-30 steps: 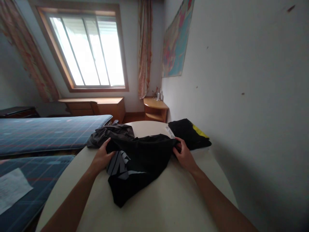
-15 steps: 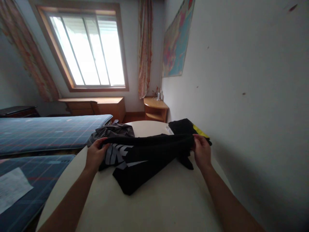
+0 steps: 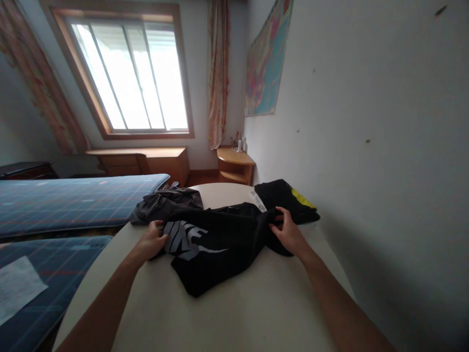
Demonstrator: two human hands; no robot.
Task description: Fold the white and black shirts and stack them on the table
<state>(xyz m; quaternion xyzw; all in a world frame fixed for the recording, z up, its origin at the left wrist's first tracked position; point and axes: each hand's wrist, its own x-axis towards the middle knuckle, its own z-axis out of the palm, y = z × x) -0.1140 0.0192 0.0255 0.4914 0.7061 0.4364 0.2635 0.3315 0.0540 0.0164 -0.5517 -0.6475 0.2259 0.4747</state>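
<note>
A black garment (image 3: 223,239) with large grey lettering and a pale swoosh lies partly folded on a round, off-white table (image 3: 234,313); I cannot tell exactly what kind of garment it is. My left hand (image 3: 151,240) pinches its left edge beside the lettering. At the right end, my right hand (image 3: 291,234) has cloth between thumb and fingers, which are somewhat parted. One corner of the garment hangs toward me in the middle of the table. Behind its left part sits a crumpled dark grey cloth (image 3: 164,203).
A folded black and yellow garment (image 3: 287,198) rests at the table's right back, near the wall (image 3: 373,195). To the left are blue plaid mattresses (image 3: 84,200) with a paper sheet (image 3: 18,288). A wooden corner stand (image 3: 236,156) and desk (image 3: 161,154) are farther back.
My right hand has moved left and the garment's top edge has slackened, no longer stretched straight. More of the lettering and swoosh shows. My left hand is slightly lower.
</note>
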